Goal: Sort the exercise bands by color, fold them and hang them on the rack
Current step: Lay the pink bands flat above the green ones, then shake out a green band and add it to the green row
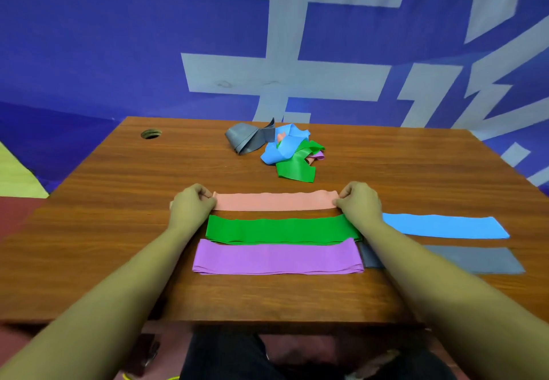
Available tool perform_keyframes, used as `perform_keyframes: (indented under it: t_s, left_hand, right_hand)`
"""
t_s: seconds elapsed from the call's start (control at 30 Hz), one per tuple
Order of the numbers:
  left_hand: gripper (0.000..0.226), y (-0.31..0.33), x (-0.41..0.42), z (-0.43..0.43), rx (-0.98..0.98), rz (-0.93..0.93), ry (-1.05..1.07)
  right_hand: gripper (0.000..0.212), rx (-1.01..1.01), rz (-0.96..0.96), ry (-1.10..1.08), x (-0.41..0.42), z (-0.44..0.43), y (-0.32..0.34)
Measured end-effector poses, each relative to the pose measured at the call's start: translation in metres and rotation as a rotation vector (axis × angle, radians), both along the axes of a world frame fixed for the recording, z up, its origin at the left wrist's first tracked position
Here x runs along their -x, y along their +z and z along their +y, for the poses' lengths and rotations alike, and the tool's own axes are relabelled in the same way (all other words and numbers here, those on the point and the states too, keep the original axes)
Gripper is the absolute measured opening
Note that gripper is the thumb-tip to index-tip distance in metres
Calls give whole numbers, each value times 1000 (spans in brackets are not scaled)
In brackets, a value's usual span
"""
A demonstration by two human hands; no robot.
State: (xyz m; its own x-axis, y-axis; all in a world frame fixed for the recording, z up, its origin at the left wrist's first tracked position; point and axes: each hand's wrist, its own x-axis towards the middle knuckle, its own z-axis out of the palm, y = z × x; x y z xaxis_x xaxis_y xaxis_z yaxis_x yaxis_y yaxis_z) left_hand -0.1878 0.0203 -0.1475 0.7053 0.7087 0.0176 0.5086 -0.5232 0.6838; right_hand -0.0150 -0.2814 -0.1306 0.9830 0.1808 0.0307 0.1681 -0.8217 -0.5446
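A pink band (pixel 276 201) on the table (pixel 118 231) is pinched at its ends by the curled fingers of the left hand (pixel 193 204), at 9 o'clock, and the right hand (pixel 359 201), at 3 o'clock, seemingly to be laid flat beside the green band (pixel 282 229); unsorted bands (pixel 279 149) are heaped at 12 o'clock.

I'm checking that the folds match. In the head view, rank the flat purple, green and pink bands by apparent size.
1. purple band
2. green band
3. pink band, pinched between left hand and right hand
The order follows nearness to the camera, so true sizes may match.
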Motion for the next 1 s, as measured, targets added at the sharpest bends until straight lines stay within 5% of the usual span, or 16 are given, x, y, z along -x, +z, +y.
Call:
perform_keyframes:
  t_s: [0.17, 0.53, 0.73, 0.87, 1.0]
  left_hand:
    - [13, 11, -19, 2, 8, -97, 7]
    - [4, 29, -130, -50, 47, -58, -281]
    - [31, 11, -158, -56, -43, 28, -437]
    - [7, 1, -165, -52, -60, 52, -450]
    - [12, 10, -159, -54, -16, -34, -460]
  right_hand:
    - [2, -91, -57, 62, -10, 6, 9]
    - [11, -120, 18, 160, -48, 74, 7]
    - [13, -91, 57, 148, -68, 83, -9]
    - [19, -192, 94, 116, -72, 80, -8]
    - [8, -315, 105, 187, -66, 78, 14]
